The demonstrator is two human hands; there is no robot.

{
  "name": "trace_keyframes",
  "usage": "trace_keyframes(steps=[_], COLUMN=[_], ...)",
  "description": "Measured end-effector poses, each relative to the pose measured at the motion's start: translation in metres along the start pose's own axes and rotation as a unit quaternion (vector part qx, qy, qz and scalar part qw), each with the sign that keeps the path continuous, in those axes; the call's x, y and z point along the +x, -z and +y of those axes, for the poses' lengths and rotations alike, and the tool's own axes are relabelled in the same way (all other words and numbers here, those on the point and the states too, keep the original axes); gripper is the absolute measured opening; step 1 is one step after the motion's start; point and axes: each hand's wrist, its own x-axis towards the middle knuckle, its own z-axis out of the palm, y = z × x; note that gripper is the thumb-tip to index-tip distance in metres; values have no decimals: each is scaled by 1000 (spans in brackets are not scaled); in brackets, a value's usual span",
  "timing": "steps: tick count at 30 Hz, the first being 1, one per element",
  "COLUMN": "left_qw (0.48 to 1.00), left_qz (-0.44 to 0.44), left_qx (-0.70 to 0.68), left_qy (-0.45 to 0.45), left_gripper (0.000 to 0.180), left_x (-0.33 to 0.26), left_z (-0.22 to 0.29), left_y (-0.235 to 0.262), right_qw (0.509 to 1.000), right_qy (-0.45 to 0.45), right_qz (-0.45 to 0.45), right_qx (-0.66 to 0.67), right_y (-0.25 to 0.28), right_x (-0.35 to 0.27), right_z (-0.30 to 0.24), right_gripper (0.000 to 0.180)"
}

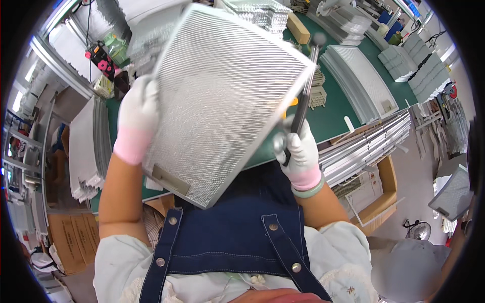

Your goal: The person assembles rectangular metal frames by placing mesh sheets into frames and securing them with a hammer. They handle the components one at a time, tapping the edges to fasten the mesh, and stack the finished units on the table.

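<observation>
A framed metal mesh filter panel [212,96] is held up tilted in front of my chest, with a small beige latch piece [171,180] set at its lower left corner. My left hand [139,103], in a white glove with a pink cuff, grips the panel's left edge. My right hand [302,151], gloved the same way, is closed around the dark handle of a hammer-like tool [303,98]. The tool points upward along the panel's right edge, its rounded upper end blurred. Whether it touches the frame I cannot tell.
A green worktable [328,118] carries stacked framed panels [361,81], beige plastic parts [317,96] and silver mesh sheets [257,12]. More panels [88,146] stand at the left. Frame strips [366,144] lie right, above a cardboard box [386,189]. Another person [409,267] is at lower right.
</observation>
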Motion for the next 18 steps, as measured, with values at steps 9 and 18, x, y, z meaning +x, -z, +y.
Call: trace_keyframes(steps=[9,18], left_qw=[956,878], left_qz=[-285,-408], left_qx=[-63,238], left_qy=[15,-79], left_gripper=[42,82], left_x=[-30,-192], left_z=[-3,37], left_y=[-103,-43], right_qw=[964,955], right_qy=[146,115], right_qz=[149,225], right_qx=[-164,-154], right_y=[51,151], right_x=[-33,-54], right_z=[-40,-79], right_gripper=[24,48])
